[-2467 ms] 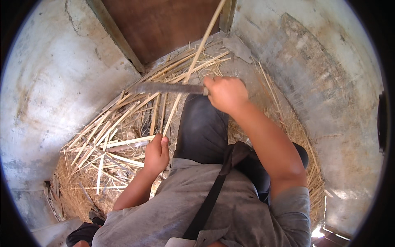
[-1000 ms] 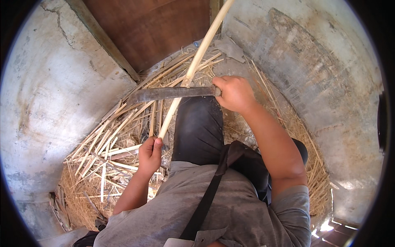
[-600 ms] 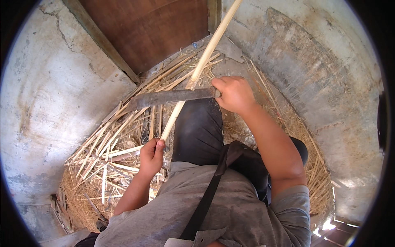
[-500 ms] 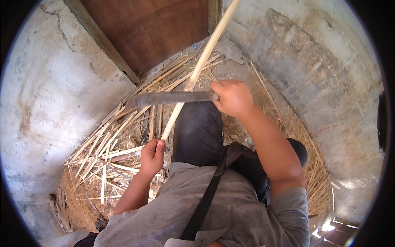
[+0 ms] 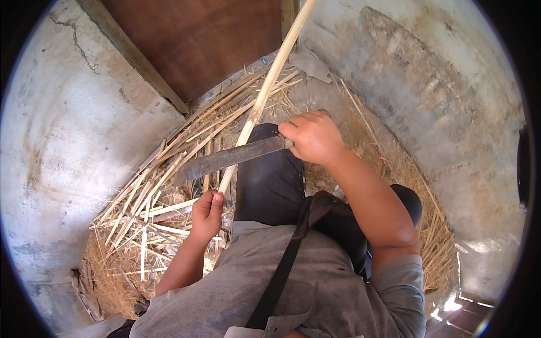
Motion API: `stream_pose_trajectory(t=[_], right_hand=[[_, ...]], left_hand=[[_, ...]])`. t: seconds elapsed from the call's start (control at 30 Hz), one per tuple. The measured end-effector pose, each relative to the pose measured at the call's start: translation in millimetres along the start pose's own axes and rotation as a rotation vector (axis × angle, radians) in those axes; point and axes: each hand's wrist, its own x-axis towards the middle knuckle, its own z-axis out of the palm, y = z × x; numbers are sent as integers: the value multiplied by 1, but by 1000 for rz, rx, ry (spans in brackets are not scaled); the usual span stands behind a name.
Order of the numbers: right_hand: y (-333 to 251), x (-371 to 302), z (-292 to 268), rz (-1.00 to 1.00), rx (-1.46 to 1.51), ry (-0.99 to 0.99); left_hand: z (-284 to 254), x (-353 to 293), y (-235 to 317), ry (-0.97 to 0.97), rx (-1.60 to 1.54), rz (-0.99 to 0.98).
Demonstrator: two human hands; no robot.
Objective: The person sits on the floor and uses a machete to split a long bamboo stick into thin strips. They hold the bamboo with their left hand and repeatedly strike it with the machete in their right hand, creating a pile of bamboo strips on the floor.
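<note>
A long, pale bamboo strip (image 5: 263, 101) slants from the top of the view down to my left hand (image 5: 207, 213). That hand is closed on the strip's near end, thumb along it. My right hand (image 5: 314, 137) is wrapped round the handle of a machete (image 5: 234, 158). Its broad, dark, worn blade points left and lies across the strip, a little above my left hand. A darker node shows on the strip, farther up than the blade. The strip passes beside my dark-trousered knee (image 5: 269, 180).
Split bamboo strips (image 5: 163, 163) and shavings cover the floor to the left. More shavings (image 5: 431, 236) lie along the right wall (image 5: 428, 112). A brown door panel (image 5: 203, 45) stands ahead, and a cracked, stained wall (image 5: 79, 129) rises on the left.
The machete blade has slid nearer along the bamboo strip, toward my left hand, and its tip now angles lower. My left hand keeps its hold in nearly the same place.
</note>
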Motion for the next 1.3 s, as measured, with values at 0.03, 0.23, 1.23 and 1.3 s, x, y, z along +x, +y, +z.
stream_pose_trajectory(t=[0.03,0.23,1.23,1.3], right_hand=[[3,-1,1,56,20,32],[15,-2,2,167,67,82],[65,-91,-6,819,722,67],[72,-104,-3,856,985,200]], left_hand=[[-1,0,2,-1,-14,-15],[-2,1,8,9,19,-18],[-44,-40,-55,-254,-15,-200],[-47,-41,-61,-273,39,-195]])
